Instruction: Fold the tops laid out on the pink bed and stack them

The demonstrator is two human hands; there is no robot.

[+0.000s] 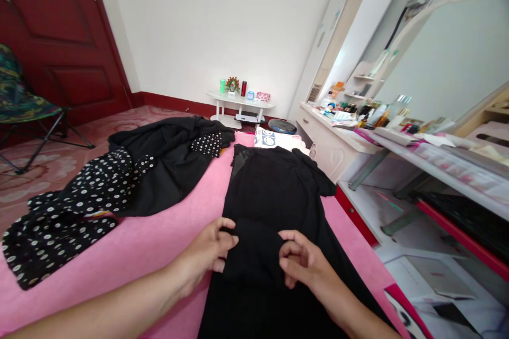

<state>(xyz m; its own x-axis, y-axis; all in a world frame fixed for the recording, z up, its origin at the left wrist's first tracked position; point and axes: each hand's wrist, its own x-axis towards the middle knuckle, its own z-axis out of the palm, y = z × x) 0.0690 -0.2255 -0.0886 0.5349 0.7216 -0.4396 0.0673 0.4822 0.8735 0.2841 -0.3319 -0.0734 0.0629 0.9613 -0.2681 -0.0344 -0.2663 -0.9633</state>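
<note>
A long black garment (274,190), which looks like a dress, lies spread flat on a pink bedcover (191,233), its lower part running towards me past the frame's bottom edge. My left hand (218,246) is at the garment's left edge, its fingers loosely bent and apart. Over the middle of the cloth is my right hand (298,259), its fingers curled but apart from one another. I see no cloth pinched in either hand; whether the fingertips touch the fabric I cannot tell.
To the left lie a heap of black clothing (170,169) and a black polka-dot garment (95,185). Beyond the dress is a folded white printed cloth (278,139). A cluttered dressing table (350,135) and a shelved desk (449,164) line the right. A camouflage folding chair (27,100) stands far left.
</note>
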